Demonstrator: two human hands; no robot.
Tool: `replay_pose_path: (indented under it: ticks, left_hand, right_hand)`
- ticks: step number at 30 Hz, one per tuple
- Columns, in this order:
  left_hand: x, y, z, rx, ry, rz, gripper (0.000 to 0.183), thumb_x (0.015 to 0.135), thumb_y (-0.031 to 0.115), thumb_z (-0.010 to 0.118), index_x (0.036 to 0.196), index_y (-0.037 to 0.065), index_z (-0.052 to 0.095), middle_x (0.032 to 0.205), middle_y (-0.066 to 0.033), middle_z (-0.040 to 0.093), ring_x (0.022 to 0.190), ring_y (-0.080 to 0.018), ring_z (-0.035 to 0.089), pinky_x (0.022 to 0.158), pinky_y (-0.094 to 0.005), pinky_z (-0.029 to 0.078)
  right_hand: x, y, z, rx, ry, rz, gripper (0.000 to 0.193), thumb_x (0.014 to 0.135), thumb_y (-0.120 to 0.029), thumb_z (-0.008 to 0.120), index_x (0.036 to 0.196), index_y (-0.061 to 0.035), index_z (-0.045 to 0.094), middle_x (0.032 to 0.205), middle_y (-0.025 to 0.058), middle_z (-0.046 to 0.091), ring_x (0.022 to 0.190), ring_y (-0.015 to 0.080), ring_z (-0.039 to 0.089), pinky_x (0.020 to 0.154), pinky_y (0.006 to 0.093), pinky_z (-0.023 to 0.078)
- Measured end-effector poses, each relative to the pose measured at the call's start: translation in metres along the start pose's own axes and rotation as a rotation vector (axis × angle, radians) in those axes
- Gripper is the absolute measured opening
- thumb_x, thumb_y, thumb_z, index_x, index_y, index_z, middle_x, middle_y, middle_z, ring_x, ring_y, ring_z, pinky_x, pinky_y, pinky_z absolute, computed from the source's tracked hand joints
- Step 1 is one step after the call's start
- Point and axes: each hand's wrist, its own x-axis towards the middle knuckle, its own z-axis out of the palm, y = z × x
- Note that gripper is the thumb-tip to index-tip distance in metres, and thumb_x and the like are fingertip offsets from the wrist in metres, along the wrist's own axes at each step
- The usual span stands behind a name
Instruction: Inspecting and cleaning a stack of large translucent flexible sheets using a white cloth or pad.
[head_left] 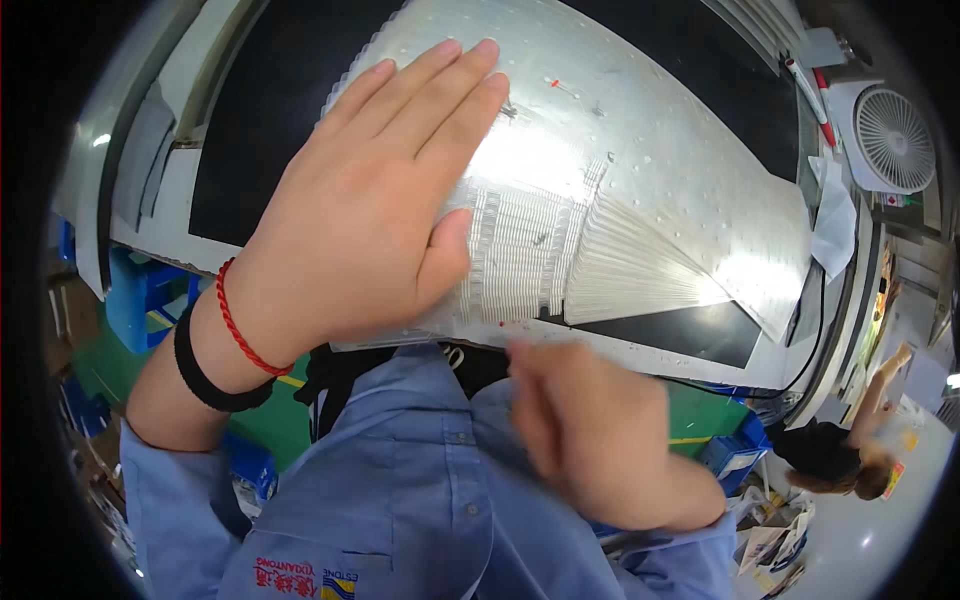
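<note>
My left hand (365,200) lies flat, fingers stretched out, on a fanned stack of thin clear plastic sheets (660,130). The layered edges face me, and the sheets spread like a fan toward the right. Small raised bumps and a tiny red mark (556,84) show on the top sheet. My right hand (600,430) is off the stack, in front of the table's near edge. Motion blurs it; its fingers look curled, and anything within them is hidden. A red cord (232,325) and a black band (190,360) circle my left wrist.
The sheets lie over a black mat (690,335) on a white table. At the right are a small white fan (893,138), a red and white marker (812,103) and a crumpled white tissue (833,220). Blue bins (140,300) stand below; another person (840,455) is at far right.
</note>
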Motion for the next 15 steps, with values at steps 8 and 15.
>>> replay_pose_path:
  ticks: [8,15]
  left_hand:
    - [-0.006,-0.004,0.003,-0.031,0.026,-0.011,0.073,0.074,0.012,0.055,0.145,-0.002,0.04,0.153,-0.0202,0.038,0.141,-0.038,0.037,0.117,-0.0499,0.027]
    - [-0.007,-0.003,0.001,-0.027,0.045,0.001,0.074,0.075,0.013,0.055,0.145,-0.002,0.038,0.152,-0.0209,0.039,0.141,-0.0378,0.037,0.116,-0.0499,0.028]
  right_hand:
    - [0.041,0.013,0.001,-0.109,0.13,0.176,0.01,0.092,-0.01,0.063,0.094,-0.0047,0.055,0.067,0.017,0.061,0.058,0.0354,0.063,0.05,0.0428,0.048]
    - [0.073,0.031,-0.005,-0.031,0.111,0.205,0.012,0.094,-0.012,0.061,0.094,-0.0024,0.055,0.07,0.0218,0.062,0.065,0.043,0.063,0.057,0.0463,0.051]
